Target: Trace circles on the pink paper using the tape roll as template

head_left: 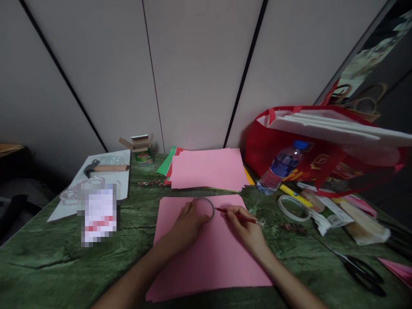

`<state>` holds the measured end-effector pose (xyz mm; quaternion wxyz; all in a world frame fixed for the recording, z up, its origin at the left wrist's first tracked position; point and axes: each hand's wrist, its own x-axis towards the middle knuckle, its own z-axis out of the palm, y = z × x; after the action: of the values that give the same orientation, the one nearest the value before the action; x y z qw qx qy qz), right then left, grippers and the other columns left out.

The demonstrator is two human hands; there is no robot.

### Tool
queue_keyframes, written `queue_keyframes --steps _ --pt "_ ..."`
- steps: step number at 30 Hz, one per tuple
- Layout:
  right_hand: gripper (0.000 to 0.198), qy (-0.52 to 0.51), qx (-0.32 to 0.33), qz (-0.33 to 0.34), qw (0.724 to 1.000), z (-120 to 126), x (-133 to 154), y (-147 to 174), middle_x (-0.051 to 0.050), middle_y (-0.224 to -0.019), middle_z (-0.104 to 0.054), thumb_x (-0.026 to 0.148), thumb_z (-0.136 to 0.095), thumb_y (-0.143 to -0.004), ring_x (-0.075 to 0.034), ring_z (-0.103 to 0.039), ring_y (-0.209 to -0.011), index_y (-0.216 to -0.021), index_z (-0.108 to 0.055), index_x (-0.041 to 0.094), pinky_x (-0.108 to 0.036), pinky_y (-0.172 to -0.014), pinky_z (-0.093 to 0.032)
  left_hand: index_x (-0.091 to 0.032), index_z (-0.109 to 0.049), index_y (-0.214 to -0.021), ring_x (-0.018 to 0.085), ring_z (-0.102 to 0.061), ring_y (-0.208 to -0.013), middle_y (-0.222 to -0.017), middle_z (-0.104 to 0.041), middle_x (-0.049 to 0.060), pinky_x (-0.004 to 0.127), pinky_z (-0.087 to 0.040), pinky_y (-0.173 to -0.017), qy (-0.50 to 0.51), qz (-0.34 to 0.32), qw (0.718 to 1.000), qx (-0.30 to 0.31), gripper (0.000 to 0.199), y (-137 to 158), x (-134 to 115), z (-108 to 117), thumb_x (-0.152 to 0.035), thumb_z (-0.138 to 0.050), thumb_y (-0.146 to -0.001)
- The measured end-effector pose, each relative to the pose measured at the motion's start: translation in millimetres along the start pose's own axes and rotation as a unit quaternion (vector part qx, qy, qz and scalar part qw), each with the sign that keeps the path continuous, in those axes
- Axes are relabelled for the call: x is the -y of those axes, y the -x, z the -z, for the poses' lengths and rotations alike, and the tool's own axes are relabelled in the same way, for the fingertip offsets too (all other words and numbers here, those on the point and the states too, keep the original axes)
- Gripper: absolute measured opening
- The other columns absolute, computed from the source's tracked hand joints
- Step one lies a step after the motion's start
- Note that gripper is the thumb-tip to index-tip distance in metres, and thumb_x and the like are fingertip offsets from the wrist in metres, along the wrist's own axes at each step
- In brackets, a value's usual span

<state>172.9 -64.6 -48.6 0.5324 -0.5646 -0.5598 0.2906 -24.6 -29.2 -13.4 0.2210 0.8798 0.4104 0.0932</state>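
Observation:
Several sheets of pink paper (209, 253) lie stacked in front of me on the table. Near their far edge rests a round, thin-rimmed ring (213, 209), pink showing inside it. My left hand (189, 223) holds the ring down against the paper, thumb and fingers bent over its left side and partly hiding it. In my right hand (244, 229) is a red pencil (240, 214), pinched between thumb and fingers. Its tip points left, close to the ring's right rim; whether it touches the paper I cannot tell.
Behind lies more pink paper (207, 167) over coloured sheets. On the right are a water bottle (280, 169), a red bag (260, 141), a tape roll (292, 209) and scissors (357, 266). A hammer (107, 168) lies on a white board (124, 186) at left, near a small box (143, 155).

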Motion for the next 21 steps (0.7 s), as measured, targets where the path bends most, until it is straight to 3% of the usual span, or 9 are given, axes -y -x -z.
queue_keyframes --steps 5,13,21 --pt "0.026 0.027 0.003 0.021 0.999 1.5 6.3 14.1 -0.007 -0.087 -0.071 0.043 -0.055 -0.083 -0.022 -0.066 -0.080 -0.088 -0.066 0.020 -0.032 -0.071 -0.054 -0.029 -0.060 -0.118 0.027 -0.030 -0.125 -0.143 -0.031 0.003 0.047 -0.030 -0.103 0.021 -0.013 1.000 -0.008 0.044 -0.4 5.0 -0.5 -0.010 -0.036 -0.086" --pt "0.018 0.081 0.040 0.109 0.990 -2.2 18.9 36.1 -0.009 -0.094 -0.067 0.027 -0.048 -0.089 -0.021 -0.064 -0.088 -0.094 -0.065 0.022 -0.032 -0.079 -0.053 -0.029 -0.060 -0.118 0.026 -0.032 -0.122 -0.141 -0.032 0.005 0.045 -0.031 -0.102 -0.018 -0.036 0.999 -0.001 0.047 -0.4 6.5 0.9 -0.007 -0.034 -0.086" --pt "0.030 0.097 0.062 0.159 0.980 -11.3 21.9 54.8 -0.012 -0.104 -0.062 0.017 -0.043 -0.089 -0.020 -0.062 -0.096 -0.112 -0.060 0.024 -0.031 -0.083 -0.053 -0.029 -0.062 -0.115 0.026 -0.033 -0.121 -0.140 -0.034 0.004 0.044 -0.031 -0.101 -0.027 -0.038 0.999 -0.008 0.042 -1.3 10.2 -2.4 -0.011 -0.036 -0.088"
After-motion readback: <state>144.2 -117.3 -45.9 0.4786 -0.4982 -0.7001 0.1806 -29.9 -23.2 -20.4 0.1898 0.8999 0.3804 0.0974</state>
